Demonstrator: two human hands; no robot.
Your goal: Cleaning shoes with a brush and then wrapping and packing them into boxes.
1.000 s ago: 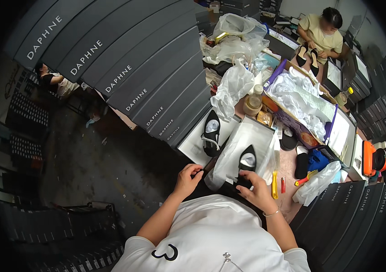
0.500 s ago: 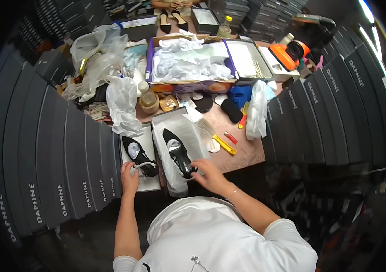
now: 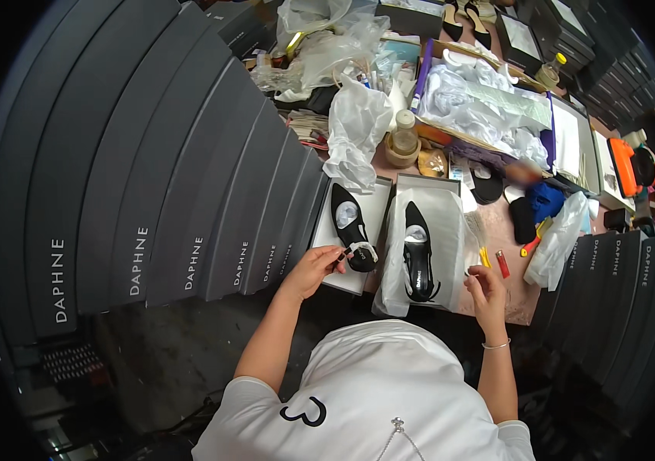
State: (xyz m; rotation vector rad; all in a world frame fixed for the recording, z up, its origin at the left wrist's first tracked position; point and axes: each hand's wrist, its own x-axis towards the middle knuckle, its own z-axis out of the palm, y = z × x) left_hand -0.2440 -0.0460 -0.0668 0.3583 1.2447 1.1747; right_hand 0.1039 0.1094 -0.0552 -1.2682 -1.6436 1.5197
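Head view: grey tissue-lined cardboard shoebox (image 3: 428,184); shallow white cardboard tray (image 3: 377,206) beside it. Boxed: black pointed slingback shoe (image 3: 420,270). In tray: its mate (image 3: 355,233), probably light, stiff-soled, best held at heel. My left hand (image 3: 314,270) pinches its white-wrapped strap (image 3: 364,246); my right hand (image 3: 489,298) curls, grip untellable.

We've got 2 blk pointed-toe strappy shoes (image 3: 417,260) nearby, 2 more blk pointed shoes (image 3: 480,32) far off, 1 red plastic lighter (image 3: 503,264), 1 yellow-capped clear btl (image 3: 550,72).
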